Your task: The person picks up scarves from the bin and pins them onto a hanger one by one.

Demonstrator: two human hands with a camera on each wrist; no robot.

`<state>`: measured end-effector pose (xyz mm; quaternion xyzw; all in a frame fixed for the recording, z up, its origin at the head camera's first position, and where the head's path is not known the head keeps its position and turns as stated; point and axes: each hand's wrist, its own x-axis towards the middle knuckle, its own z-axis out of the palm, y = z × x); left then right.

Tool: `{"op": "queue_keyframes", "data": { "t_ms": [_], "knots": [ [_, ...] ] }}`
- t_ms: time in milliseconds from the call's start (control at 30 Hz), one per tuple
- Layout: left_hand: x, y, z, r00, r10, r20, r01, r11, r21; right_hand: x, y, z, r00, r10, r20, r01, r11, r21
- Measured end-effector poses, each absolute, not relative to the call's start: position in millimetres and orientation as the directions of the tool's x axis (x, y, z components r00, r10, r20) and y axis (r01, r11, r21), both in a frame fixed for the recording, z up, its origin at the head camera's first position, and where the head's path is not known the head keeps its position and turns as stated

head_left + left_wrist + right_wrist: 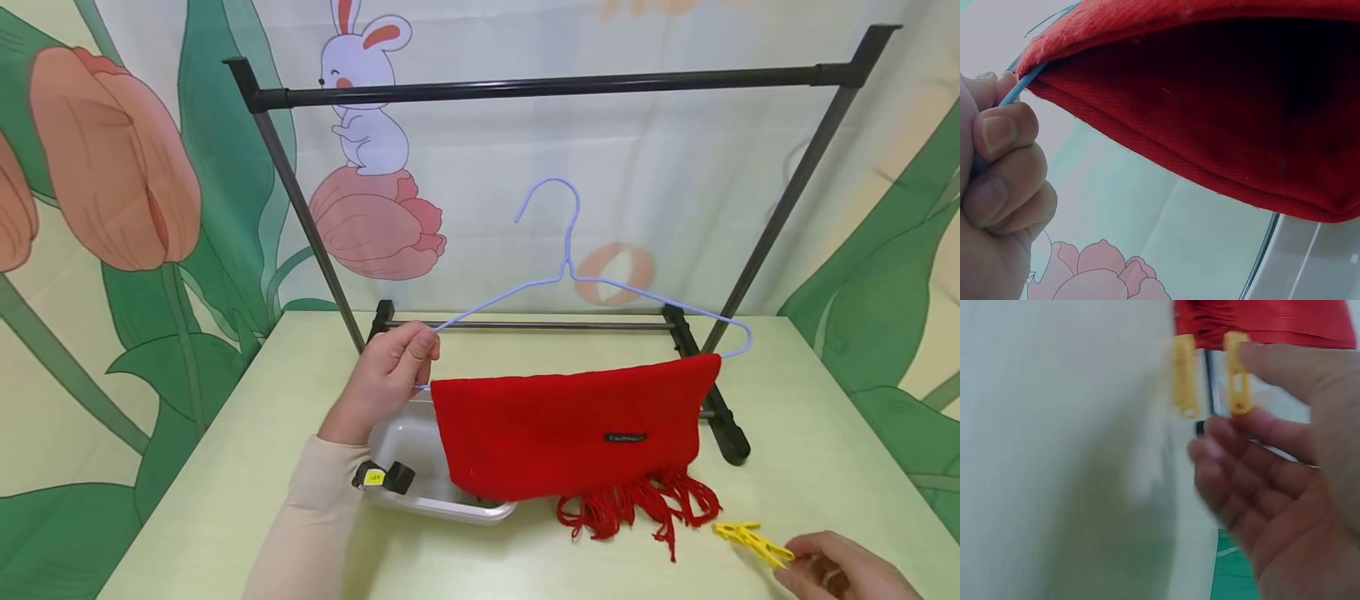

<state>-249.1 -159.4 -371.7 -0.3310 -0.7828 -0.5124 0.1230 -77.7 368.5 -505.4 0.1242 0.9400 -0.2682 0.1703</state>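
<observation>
My left hand (pixel 390 367) grips the left end of a lilac wire clothes hanger (pixel 510 292), its hook pointing up. Folded over the hanger's lower bar is a red scarf (pixel 570 433) with a fringe and a small dark label; the left wrist view looks into its open fold. At the lower right, my right hand (pixel 840 571) pinches a yellow clothespin (pixel 767 550) between thumb and finger. Beside it, a second yellow clothespin (pixel 1185 378) appears in the right wrist view, blurred and apart from the fingers.
A white plastic basin (pixel 420 504) stands on the pale table (pixel 225 500), partly hidden behind the scarf. Behind the hanger is a black metal rack (pixel 525 87) with a top bar and slanting posts. A curtain printed with tulips and a rabbit (pixel 367 133) hangs at the back.
</observation>
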Motion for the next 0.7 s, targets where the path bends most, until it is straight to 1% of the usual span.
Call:
{"op": "queue_keyframes", "data": {
  "t_ms": [100,267,367,433,500,600,700],
  "knots": [
    [-249,-158,-372,-0.738,0.396,0.546,0.658,0.244,0.713,-79,363,-490,-0.945,0.149,-0.293,0.293,0.782,-0.550],
    [-249,-156,-371,-0.737,0.390,0.552,0.662,0.249,0.707,-87,336,-454,-0.983,0.158,-0.089,0.172,0.660,-0.731],
    [-247,-156,-371,-0.738,0.394,0.548,0.661,0.256,0.705,-99,316,-431,-0.994,0.106,-0.023,0.083,0.601,-0.795],
    [-246,-155,-370,-0.737,0.400,0.546,0.661,0.257,0.705,-110,300,-417,-0.999,0.034,0.009,0.012,0.591,-0.807],
    [-246,-155,-370,-0.737,0.401,0.544,0.661,0.259,0.705,-122,282,-405,-0.995,-0.063,0.083,-0.104,0.593,-0.798],
    [-246,-154,-369,-0.738,0.400,0.543,0.659,0.256,0.707,-140,251,-385,-0.972,-0.179,0.154,-0.231,0.597,-0.768],
    [-246,-155,-370,-0.741,0.399,0.541,0.656,0.259,0.709,-153,221,-366,-0.945,-0.250,0.213,-0.324,0.617,-0.717]
  ]
}}
